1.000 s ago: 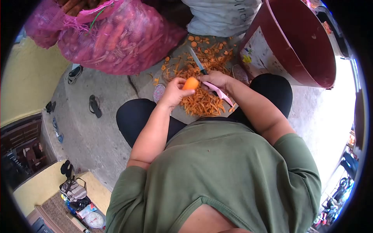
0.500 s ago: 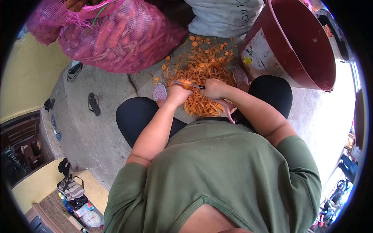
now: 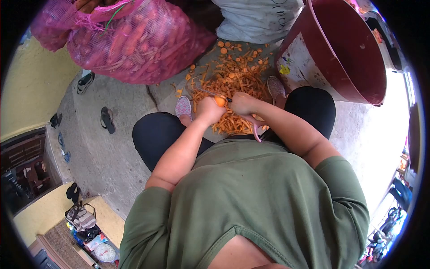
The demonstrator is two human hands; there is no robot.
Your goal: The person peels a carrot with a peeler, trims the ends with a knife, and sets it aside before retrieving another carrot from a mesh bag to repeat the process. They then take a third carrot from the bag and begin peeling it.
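Between my knees, my left hand (image 3: 209, 110) is closed around a peeled carrot (image 3: 219, 101), whose bright orange end shows past the fingers. My right hand (image 3: 242, 104) grips the black handle of a knife (image 3: 229, 100). Its thin blade points left, above the carrot and close to my left hand. Below both hands lies a heap of carrot peelings (image 3: 239, 83) on the concrete, with several round carrot slices (image 3: 223, 50) at its far side. A pink curved strip (image 3: 256, 131) hangs beneath my right wrist; what it belongs to is hidden.
A pink mesh sack (image 3: 139, 47) full of carrots stands at the far left. A white sack (image 3: 257, 22) is behind the peelings. The large dark-red bucket (image 3: 301, 62) tilts beside my right knee. Sandals (image 3: 107, 120) lie on the concrete floor (image 3: 96, 148) at left.
My left hand has shifted slightly right and turned, showing the carrot's rounded end. My right hand has moved a little left, and the knife now angles more steeply up to the left.
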